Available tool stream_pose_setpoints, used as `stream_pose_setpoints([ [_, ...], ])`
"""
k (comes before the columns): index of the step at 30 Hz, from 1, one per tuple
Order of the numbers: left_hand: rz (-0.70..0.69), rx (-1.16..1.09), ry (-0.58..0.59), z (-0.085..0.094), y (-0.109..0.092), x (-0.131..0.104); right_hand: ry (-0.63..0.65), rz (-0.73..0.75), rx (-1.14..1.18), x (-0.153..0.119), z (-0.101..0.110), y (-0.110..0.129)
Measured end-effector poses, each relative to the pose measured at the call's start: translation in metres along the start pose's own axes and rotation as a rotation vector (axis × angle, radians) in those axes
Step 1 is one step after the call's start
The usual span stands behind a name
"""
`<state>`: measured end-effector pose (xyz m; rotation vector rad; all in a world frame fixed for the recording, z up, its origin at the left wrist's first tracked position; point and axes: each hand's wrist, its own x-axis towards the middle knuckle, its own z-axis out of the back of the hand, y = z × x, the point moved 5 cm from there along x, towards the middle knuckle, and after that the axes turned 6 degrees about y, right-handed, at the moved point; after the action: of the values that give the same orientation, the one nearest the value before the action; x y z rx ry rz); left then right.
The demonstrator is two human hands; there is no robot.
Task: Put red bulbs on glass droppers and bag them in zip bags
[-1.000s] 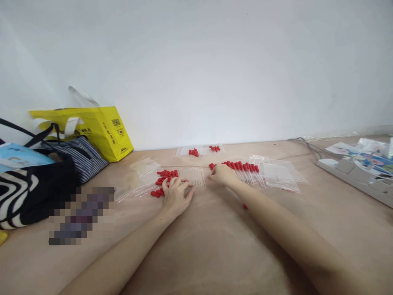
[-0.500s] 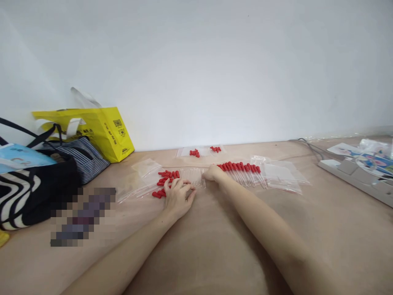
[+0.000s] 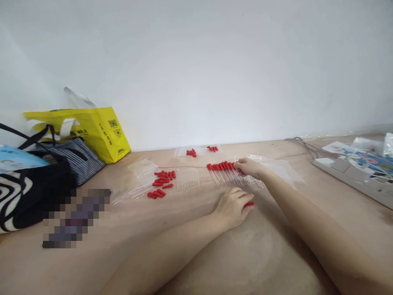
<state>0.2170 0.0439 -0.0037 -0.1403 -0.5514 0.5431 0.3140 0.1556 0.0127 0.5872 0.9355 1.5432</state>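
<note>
My left hand (image 3: 233, 207) is closed on a red rubber bulb (image 3: 249, 203), whose end sticks out at the fingertips, in front of the row of tubes. My right hand (image 3: 249, 168) has its fingers pressed together at the right end of the row of red-capped clear tubes (image 3: 222, 174); what it pinches is too small to name. Bare clear tubes (image 3: 188, 178) lie side by side left of that row. Loose red bulbs (image 3: 162, 178) are scattered further left.
Clear zip bags lie on the left (image 3: 143, 168) and right (image 3: 285, 170). Another bag (image 3: 201, 151) with red bulbs is by the wall. A yellow bag (image 3: 107, 135) and a black-and-white bag (image 3: 33, 192) stand left. A power strip (image 3: 350, 176) sits at the right.
My left hand has moved right from the loose bulbs, now with a red bulb. My right hand has shifted right from the bare tubes to the capped row. The view has turned slightly.
</note>
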Motion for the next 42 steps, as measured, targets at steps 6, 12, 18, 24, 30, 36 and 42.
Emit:
stream_pose_setpoints([
  [6,0.147,0.024,-0.045,0.015,0.016,-0.012,0.033,0.163,0.023,0.002,-0.005,0.003],
  [12,0.207,0.078,-0.047,0.078,0.06,-0.078,-0.019,0.455,-0.053,-0.01,-0.04,0.023],
  [18,0.269,0.157,-0.023,0.094,0.079,-0.102,-0.192,0.847,-0.515,-0.058,-0.089,0.034],
  [24,0.369,0.259,0.012,0.088,0.081,-0.095,-0.322,0.883,-0.72,-0.071,-0.099,0.031],
  [30,0.276,0.405,-0.043,0.094,0.072,-0.094,-0.434,0.958,-0.749,-0.074,-0.1,0.035],
  [36,0.148,0.426,-0.074,0.092,0.062,-0.092,-0.578,1.078,-0.74,-0.086,-0.102,0.044],
  [42,0.113,0.441,-0.091,0.094,0.056,-0.09,-0.579,1.101,-0.746,-0.089,-0.103,0.047],
])
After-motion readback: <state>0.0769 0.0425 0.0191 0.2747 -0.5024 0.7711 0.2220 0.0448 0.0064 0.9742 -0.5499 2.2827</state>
